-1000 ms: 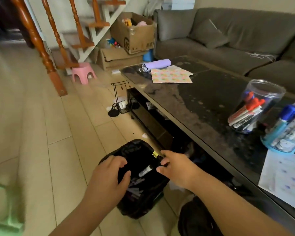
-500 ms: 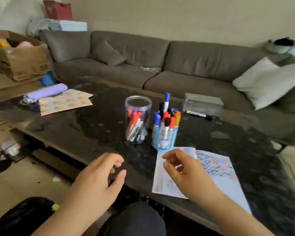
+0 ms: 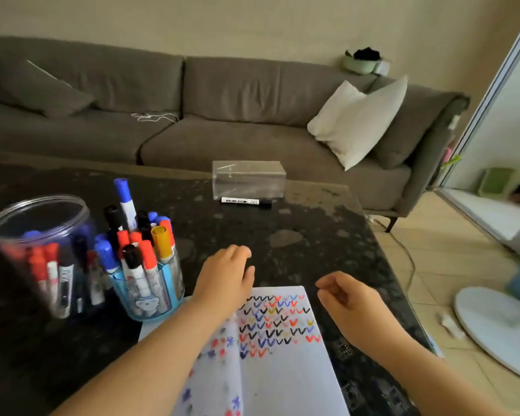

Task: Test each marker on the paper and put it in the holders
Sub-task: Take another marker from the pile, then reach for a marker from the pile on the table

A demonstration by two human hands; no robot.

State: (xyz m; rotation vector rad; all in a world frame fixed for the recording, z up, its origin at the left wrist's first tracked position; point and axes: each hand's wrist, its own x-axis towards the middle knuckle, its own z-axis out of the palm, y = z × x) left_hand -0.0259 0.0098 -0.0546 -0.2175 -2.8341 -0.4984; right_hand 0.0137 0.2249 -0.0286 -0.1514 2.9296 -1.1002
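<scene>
Behind left forearm (image 3: 150, 352), paper (image 3: 282, 355) partly hidden

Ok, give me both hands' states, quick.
Left hand: open, empty, above the paper's top edge.
Right hand: loosely curled, holding nothing.

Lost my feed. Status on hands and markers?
Both hands, left and right, empty over paper. One marker loose beside clear box. Path clear.
</scene>
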